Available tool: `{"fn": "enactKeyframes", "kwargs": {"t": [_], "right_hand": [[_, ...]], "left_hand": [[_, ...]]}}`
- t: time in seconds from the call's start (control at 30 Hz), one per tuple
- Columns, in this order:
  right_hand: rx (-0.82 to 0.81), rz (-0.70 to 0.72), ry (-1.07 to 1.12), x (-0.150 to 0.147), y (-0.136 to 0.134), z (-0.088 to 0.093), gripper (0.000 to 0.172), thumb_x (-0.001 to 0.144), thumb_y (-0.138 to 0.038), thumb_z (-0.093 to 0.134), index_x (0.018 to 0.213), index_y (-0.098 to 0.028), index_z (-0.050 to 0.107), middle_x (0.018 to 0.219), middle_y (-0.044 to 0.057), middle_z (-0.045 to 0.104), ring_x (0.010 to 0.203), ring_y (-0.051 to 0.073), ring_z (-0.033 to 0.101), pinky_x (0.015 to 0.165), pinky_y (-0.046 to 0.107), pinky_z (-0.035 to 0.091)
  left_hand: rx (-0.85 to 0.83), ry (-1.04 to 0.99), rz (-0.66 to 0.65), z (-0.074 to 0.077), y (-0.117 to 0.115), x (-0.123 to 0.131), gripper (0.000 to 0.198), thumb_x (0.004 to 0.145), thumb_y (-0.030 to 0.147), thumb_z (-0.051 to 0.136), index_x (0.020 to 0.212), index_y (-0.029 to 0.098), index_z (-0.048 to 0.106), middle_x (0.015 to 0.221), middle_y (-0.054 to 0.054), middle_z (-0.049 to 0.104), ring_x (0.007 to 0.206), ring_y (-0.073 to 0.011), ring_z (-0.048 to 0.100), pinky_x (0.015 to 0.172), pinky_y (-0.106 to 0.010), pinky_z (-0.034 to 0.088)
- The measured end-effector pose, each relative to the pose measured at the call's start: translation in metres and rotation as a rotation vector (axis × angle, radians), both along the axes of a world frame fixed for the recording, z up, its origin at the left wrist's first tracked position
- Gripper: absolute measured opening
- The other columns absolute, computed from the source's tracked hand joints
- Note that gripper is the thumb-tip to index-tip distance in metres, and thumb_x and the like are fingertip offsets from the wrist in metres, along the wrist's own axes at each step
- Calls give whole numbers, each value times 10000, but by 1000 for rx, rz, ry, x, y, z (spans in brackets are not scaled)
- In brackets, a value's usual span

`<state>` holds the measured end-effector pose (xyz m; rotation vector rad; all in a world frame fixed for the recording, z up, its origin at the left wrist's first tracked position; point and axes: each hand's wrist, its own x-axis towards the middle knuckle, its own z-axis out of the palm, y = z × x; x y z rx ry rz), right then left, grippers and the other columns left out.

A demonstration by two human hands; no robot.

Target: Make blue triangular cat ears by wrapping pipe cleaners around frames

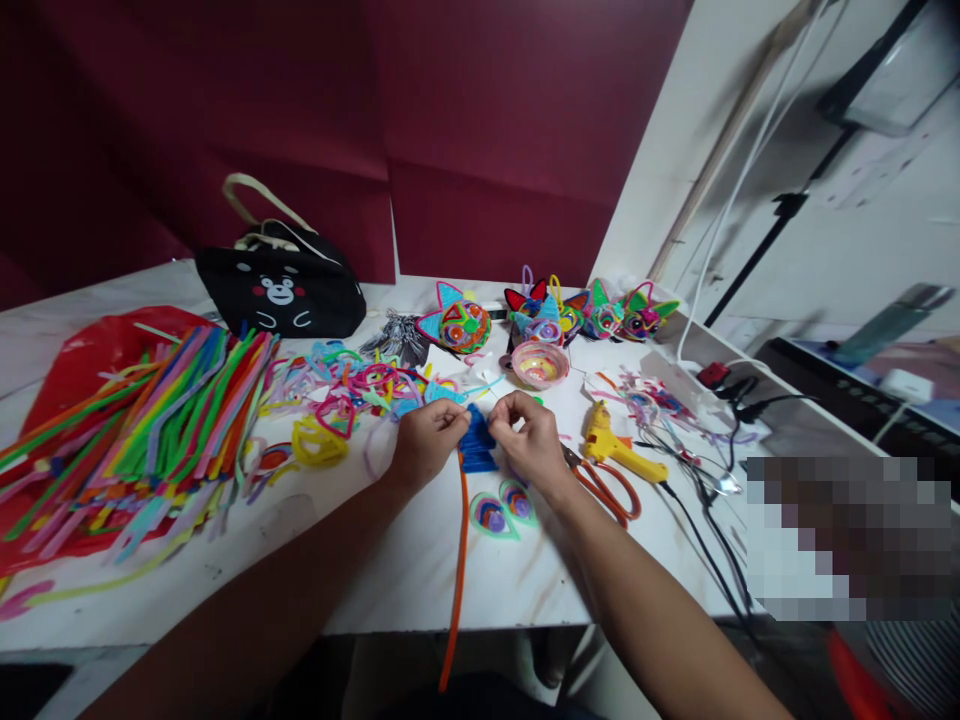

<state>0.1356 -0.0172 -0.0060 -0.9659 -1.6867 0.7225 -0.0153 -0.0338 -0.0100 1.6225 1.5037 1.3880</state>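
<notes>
Blue piece in hand, unfinished; several cat faces stand assembled

The table [420, 590] carries a large heap of coloured fuzzy stems [180, 420] at left. At the back, a row of cat faces [461, 325] appears complete, ears attached. Both hands work at the table's middle. The left hand [431, 440] is nearly closed, thumb and fingers pinching the upper left of the blue piece [478, 445]; the right hand [531, 440] is likewise closed, fingertips gripping its upper right edge. The blue piece is judged partly worked: its stems lie side by side, with shaping and fixing apparently outstanding. Just below the right hand, two teardrop pieces [491, 515] look finished but unattached. An orange stem [459, 570] hangs past the table's front edge.
</notes>
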Motion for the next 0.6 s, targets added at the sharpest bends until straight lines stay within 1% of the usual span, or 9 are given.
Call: {"fn": "enactKeyframes", "kwargs": {"t": [0.07, 0.13, 0.17, 0.2, 0.27, 0.33, 0.4, 0.5, 0.6], "right_hand": [[-70, -50, 103, 5, 5, 0, 102, 742, -245, 511, 664, -180, 520, 579, -32, 475, 543, 102, 436, 527, 218, 371], [-116, -150, 161, 10, 12, -1, 176, 781, -307, 488, 664, -180, 524, 562, -33, 455, 530, 102, 425, 513, 220, 367], [-116, -182, 175, 11, 15, -2, 138, 759, -307, 521, 716, -178, 548, 604, -26, 489, 554, 105, 445, 531, 223, 383], [-120, -183, 204, 12, 17, -3, 153, 715, -290, 574, 821, -178, 571, 683, -14, 541, 597, 109, 478, 560, 226, 406], [-202, -63, 232, 11, 18, -5, 279, 670, -292, 633, 920, -178, 586, 731, -3, 587, 605, 110, 505, 584, 236, 436], [-332, 116, 208, 6, 15, -6, 227, 690, -347, 631, 831, -171, 612, 640, -8, 590, 559, 111, 511, 551, 237, 434], [-432, 230, 198, 2, 11, -6, 225, 685, -385, 643, 708, -164, 607, 565, -9, 588, 499, 106, 503, 503, 234, 418], [-528, 256, 235, 0, 8, -5, 257, 657, -395, 675, 628, -155, 588, 503, -9, 588, 428, 91, 483, 455, 222, 393], [-547, 255, 251, 1, 7, -4, 255, 648, -384, 690, 627, -150, 593, 488, -18, 585, 411, 81, 477, 447, 211, 381]], "left_hand": [[-51, -118, -5, 2, 2, 0, 138, 695, 297, 602, 647, 168, 601, 478, 44, 541, 443, -100, 494, 451, -202, 386], [-86, -220, -14, 3, 3, 0, 144, 683, 301, 608, 643, 164, 600, 474, 43, 535, 446, -102, 493, 454, -207, 389], [-97, -257, -18, 3, 4, 0, 151, 682, 306, 609, 640, 161, 598, 478, 41, 535, 454, -103, 495, 459, -209, 392], [-104, -285, -20, 3, 5, -1, 158, 681, 310, 610, 639, 159, 596, 486, 39, 538, 462, -103, 498, 466, -211, 396], [-104, -320, -20, 2, 6, -1, 162, 682, 312, 613, 643, 156, 595, 501, 36, 544, 477, -102, 501, 482, -214, 403], [-99, -332, -23, 2, 6, -1, 158, 687, 309, 616, 656, 155, 603, 500, 38, 540, 484, -102, 502, 494, -215, 407], [-100, -339, -39, 2, 6, -1, 156, 688, 310, 625, 672, 155, 613, 495, 41, 532, 488, -103, 503, 502, -217, 411], [-127, -395, -89, 3, 6, -1, 213, 710, 360, 615, 654, 155, 596, 534, 29, 551, 505, -108, 516, 509, -226, 423], [-169, -394, -130, 3, 5, -1, 289, 734, 424, 596, 628, 157, 567, 536, 24, 547, 495, -108, 507, 490, -229, 412]]}}
